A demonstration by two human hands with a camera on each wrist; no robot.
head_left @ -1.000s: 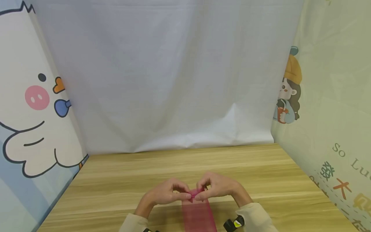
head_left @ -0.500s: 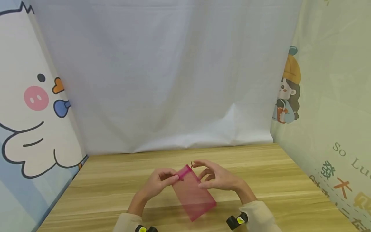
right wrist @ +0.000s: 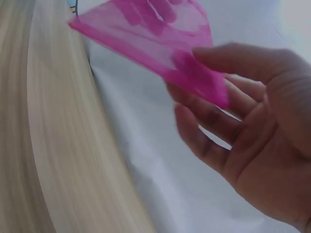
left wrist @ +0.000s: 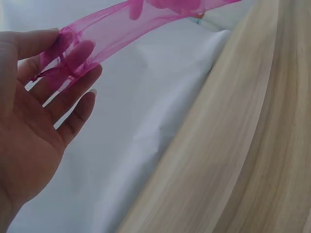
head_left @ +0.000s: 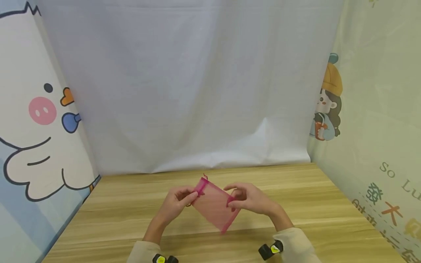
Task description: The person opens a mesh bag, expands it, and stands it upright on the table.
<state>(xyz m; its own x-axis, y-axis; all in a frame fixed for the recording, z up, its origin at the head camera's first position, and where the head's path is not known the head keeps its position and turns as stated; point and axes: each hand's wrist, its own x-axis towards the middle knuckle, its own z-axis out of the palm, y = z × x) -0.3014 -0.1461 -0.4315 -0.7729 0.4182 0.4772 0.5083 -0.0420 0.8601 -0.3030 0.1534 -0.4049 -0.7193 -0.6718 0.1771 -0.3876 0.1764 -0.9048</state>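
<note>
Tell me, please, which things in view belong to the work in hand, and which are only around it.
In the work:
pink sheer pouch
left hand, pinching it
right hand, pinching it

Only around:
wooden table
white cloth backdrop
printed side panels

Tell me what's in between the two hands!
A sheer pink drawstring pouch. The head view shows it spanning from the left hand, which pinches its drawstring end, to the right hand, pinching its other end.

Soft light in the head view; white glare at the upper right of the right wrist view; bag (right wrist: 150,51) blurry there.
</note>
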